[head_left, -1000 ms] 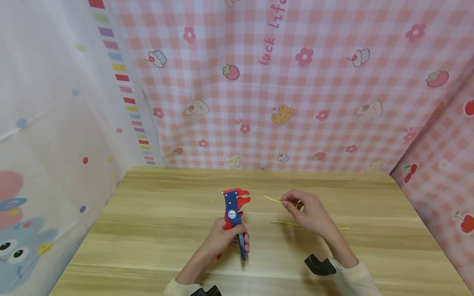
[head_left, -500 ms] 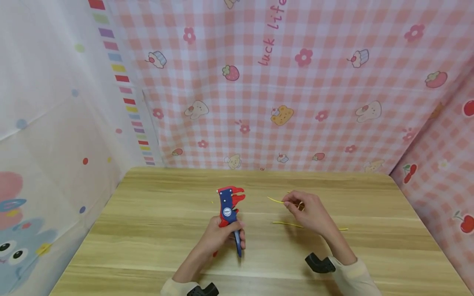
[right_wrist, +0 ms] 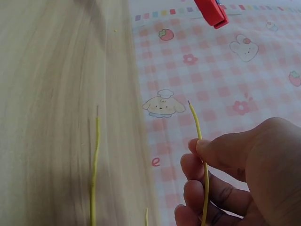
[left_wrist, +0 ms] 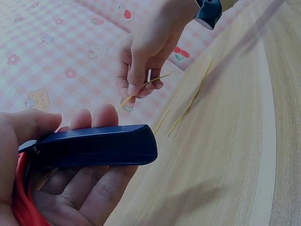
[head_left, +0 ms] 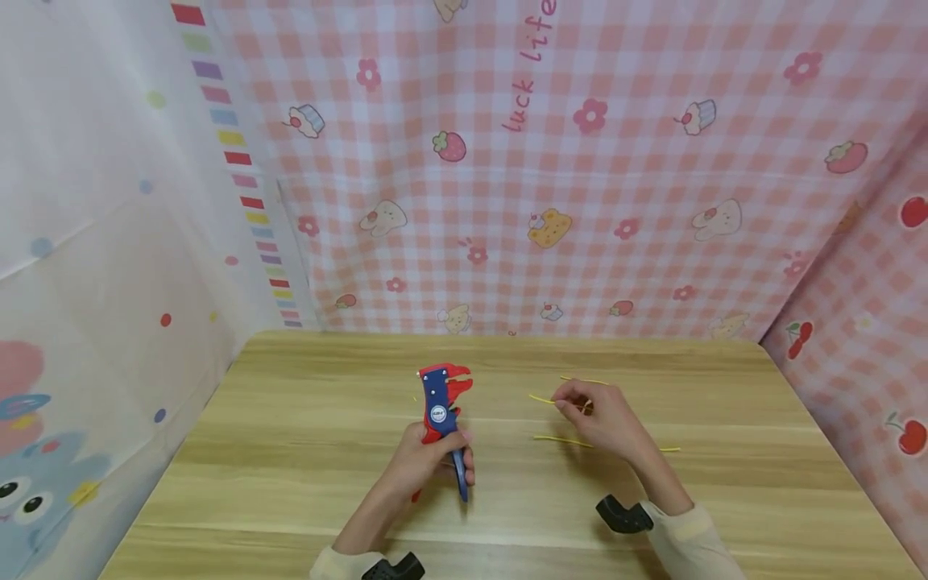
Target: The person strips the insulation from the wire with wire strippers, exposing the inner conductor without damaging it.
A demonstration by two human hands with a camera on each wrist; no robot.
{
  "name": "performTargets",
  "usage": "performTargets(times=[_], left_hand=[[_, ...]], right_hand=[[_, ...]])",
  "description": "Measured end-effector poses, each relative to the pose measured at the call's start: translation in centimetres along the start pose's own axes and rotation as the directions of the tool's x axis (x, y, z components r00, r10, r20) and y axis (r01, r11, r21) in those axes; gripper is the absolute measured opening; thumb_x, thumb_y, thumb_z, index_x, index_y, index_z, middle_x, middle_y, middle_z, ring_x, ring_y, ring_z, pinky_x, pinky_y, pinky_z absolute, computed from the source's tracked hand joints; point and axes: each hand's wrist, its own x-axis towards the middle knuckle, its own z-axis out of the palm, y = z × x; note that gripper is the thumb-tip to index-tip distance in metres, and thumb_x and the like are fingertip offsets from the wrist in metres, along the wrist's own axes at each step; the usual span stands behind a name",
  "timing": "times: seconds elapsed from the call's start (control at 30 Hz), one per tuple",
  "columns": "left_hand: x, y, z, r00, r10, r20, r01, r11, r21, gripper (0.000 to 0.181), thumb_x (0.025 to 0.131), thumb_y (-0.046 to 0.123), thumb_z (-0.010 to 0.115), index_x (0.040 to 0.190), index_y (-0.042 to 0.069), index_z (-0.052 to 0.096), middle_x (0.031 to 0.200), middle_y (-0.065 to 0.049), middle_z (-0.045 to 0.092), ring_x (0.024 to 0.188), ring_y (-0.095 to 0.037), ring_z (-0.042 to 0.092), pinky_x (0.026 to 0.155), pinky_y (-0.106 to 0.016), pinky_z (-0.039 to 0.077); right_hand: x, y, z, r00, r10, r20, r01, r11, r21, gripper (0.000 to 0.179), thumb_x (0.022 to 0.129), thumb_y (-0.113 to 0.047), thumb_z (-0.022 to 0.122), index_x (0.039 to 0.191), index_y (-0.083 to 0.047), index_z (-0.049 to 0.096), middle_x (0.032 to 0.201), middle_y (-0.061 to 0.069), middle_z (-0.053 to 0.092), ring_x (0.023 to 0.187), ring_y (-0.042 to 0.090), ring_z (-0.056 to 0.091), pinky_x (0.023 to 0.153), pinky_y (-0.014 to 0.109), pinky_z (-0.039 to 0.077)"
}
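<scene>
My left hand grips a red and blue wire stripper by its handles, its red jaws facing right. In the left wrist view the fingers lie around the blue handle. Between thumb and fingertips, my right hand pinches a thin yellow wire. Its end points toward the stripper, apart from it, and a short bare tip shows in the right wrist view. Beneath the right hand, a second yellow wire lies on the table; its near end is bare too. Behind that hand lies another yellow wire.
A tiny yellow scrap lies on the wooden table, left of the stripper. Pink checked cloth hangs along the table's back edge, with more cloth at both sides. Black camera mounts sit on the wrists.
My left hand has shifted left with the wire stripper, widening the gap to the held wire. The right hand stays nearly in place; the wire's end has dipped and drawn slightly right.
</scene>
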Motion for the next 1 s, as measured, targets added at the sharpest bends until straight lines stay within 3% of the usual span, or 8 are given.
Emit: performTargets(times=[0.43, 1.0], left_hand=[[0.2, -0.2, -0.2, 1.0, -0.003, 0.009, 0.003, 1.0, 0.0, 0.036, 0.103, 0.015, 0.06, 0.127, -0.009, 0.048, 0.079, -0.002, 0.072, 0.07, -0.02, 0.076, 0.078, -0.041, 0.065], [0.1, 0.0, -0.9, 1.0, -0.011, 0.011, 0.011, 1.0, 0.003, 0.035, 0.103, 0.016, 0.06, 0.123, -0.012, 0.05, 0.077, -0.002, 0.072, 0.069, -0.019, 0.076, 0.079, -0.041, 0.065]], right_hand=[[-0.3, 1.2, 0.3, 0.999, 0.025, 0.024, -0.025, 1.0, -0.012, 0.005, 0.097, -0.01, 0.07, 0.095, -0.01, 0.074, 0.081, 0.0, 0.071, 0.07, 0.008, 0.056, 0.062, 0.021, 0.048], [-0.6, 2.5, 0.6, 0.999, 0.029, 0.034, -0.027, 0.998, -0.055, 0.007, 0.095, -0.006, 0.069, 0.093, -0.011, 0.074, 0.088, -0.001, 0.073, 0.076, 0.008, 0.06, 0.067, 0.022, 0.051]])
